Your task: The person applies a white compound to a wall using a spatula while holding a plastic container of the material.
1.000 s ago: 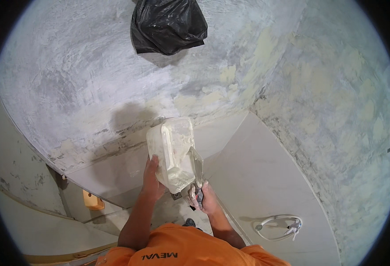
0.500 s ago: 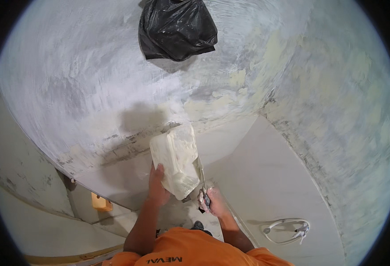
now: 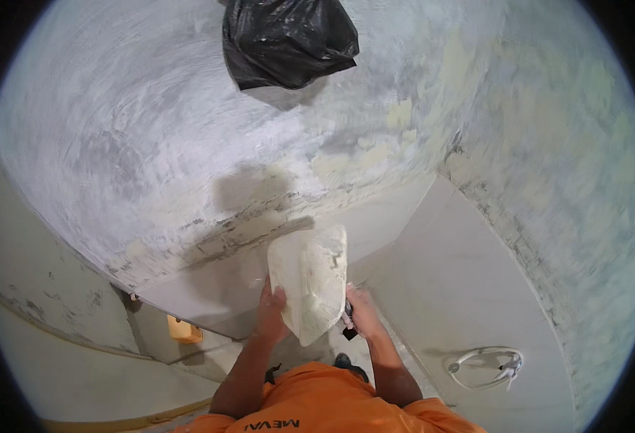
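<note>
In front of me is a pale plastic tub (image 3: 307, 278), tilted and smeared with cream-coloured filler. My left hand (image 3: 272, 315) grips its left side, thumb on the near face and the other fingers hidden behind. At the tub's right edge, my right hand (image 3: 363, 312) is closed round the dark handle (image 3: 348, 312) of a filling knife. The blade is hidden from view now. Whether the right fingers also press against the tub, I cannot tell.
Ahead, a wall (image 3: 166, 123) is patchy with filler, and a black plastic bag (image 3: 288, 43) hangs on it. Pale panels (image 3: 469, 274) line the lower right, where a white shower hose (image 3: 485, 368) is fixed. At lower left is a yellow-orange box (image 3: 184, 330).
The tub has moved right and down and turned in my left hand. My right hand has come up to the tub's edge, and the knife blade has gone out of sight.
</note>
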`<action>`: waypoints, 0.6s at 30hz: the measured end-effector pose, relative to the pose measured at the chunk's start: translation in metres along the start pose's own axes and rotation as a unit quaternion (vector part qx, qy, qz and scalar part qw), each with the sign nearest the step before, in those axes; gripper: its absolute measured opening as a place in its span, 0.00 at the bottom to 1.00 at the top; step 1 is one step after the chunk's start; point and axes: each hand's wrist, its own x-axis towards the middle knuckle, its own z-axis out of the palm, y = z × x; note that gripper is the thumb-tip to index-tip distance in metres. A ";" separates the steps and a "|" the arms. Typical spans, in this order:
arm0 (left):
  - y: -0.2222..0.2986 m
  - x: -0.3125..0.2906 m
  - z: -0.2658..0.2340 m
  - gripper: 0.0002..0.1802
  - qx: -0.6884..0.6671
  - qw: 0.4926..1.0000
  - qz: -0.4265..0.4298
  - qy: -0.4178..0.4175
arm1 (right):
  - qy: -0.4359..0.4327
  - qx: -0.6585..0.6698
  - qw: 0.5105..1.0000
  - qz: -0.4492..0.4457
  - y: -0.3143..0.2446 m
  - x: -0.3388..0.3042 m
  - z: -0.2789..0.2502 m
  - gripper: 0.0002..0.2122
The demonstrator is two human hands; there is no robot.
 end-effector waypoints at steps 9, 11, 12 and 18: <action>0.021 0.025 0.029 0.45 0.042 0.990 0.114 0.069 | 0.108 -0.011 0.993 -0.036 0.008 -0.026 -0.020 0.20; 0.014 0.030 0.017 0.45 0.072 0.986 0.137 0.067 | 0.130 -0.007 0.990 -0.057 0.008 -0.039 -0.023 0.18; 0.015 0.032 0.015 0.45 0.103 0.979 0.162 0.062 | 0.109 -0.013 0.991 -0.074 0.007 -0.047 -0.023 0.17; 0.016 0.027 0.029 0.40 0.240 0.943 0.231 0.029 | 0.102 -0.042 0.990 -0.086 0.005 -0.052 -0.009 0.12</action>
